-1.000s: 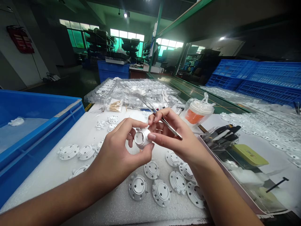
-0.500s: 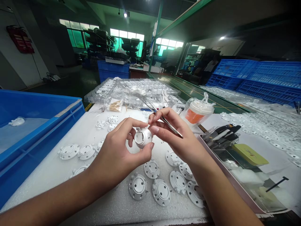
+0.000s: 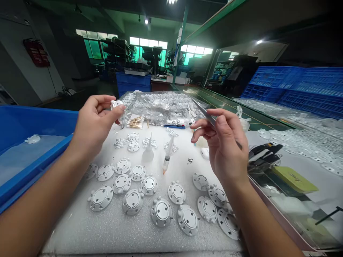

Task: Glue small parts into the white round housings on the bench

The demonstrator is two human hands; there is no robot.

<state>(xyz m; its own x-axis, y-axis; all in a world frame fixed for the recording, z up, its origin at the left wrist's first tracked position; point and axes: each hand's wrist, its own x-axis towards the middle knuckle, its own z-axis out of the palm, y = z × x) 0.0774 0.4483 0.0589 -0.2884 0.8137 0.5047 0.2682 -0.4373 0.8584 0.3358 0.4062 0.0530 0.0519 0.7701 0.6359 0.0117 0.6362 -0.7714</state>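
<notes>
Raised at the left, my left hand [image 3: 98, 119] pinches a small white plastic part [image 3: 117, 104] between thumb and fingers. My right hand [image 3: 222, 135] is lifted on the right, with metal tweezers [image 3: 205, 110] in its grip, tips pointing up and away to the left. Nothing shows between the tweezer tips. Below the hands, several round white parts with dark holes [image 3: 162, 210] lie on a white foam sheet [image 3: 112, 232]. Between the hands are a syringe with an orange tip [image 3: 166, 162] and a small squeeze bottle with a thin nozzle [image 3: 148, 153].
A blue bin [image 3: 53, 123] stands at the left. Cotton swabs [image 3: 135, 121], blue pens [image 3: 174, 126] and clear trays of small parts [image 3: 171, 98] lie behind. On the right are a tool box [image 3: 278, 214] with a yellow-green lid [image 3: 294, 179] and stacked blue crates [image 3: 292, 84].
My hands have moved apart: the left up and left with the white part, the right to the right with the tweezers. The syringe and squeeze bottle are now uncovered.
</notes>
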